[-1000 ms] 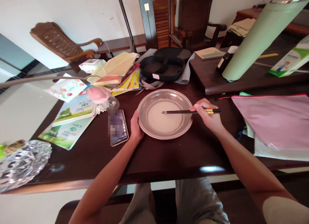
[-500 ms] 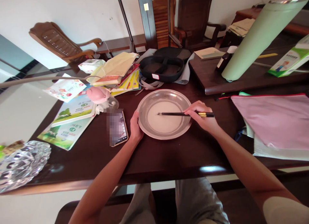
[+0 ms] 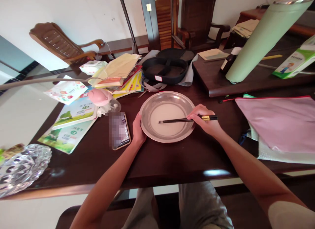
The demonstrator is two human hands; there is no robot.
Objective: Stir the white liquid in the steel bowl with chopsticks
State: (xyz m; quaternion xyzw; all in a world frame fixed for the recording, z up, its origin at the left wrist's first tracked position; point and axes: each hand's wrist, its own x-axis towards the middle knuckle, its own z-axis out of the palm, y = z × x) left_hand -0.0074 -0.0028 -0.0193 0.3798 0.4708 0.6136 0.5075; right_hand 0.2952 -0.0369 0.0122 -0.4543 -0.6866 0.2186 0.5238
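Observation:
A round metal dish [image 3: 154,102] holding white batter sits on the dark wooden table [image 3: 172,160] in front of me. My left hand [image 3: 137,128] rests against the dish's left rim, fingers curled around its edge. My right hand [image 3: 205,120] is closed on a pair of black chopsticks [image 3: 177,120] with gold bands. The chopsticks lie almost level, their tips reaching into the white batter near the dish's middle.
A phone [image 3: 119,130] lies just left of my left hand. Books [image 3: 73,119], a pink toy [image 3: 100,97] and a paper stack [image 3: 118,73] crowd the left. A black tray [image 3: 164,69] sits behind the dish, a pink pouch [image 3: 278,120] right, a glass dish [image 3: 22,168] front left.
My right hand has drawn leftward and slightly toward me, carrying the chopstick tips left and lower across the batter. My left hand has stayed at the rim.

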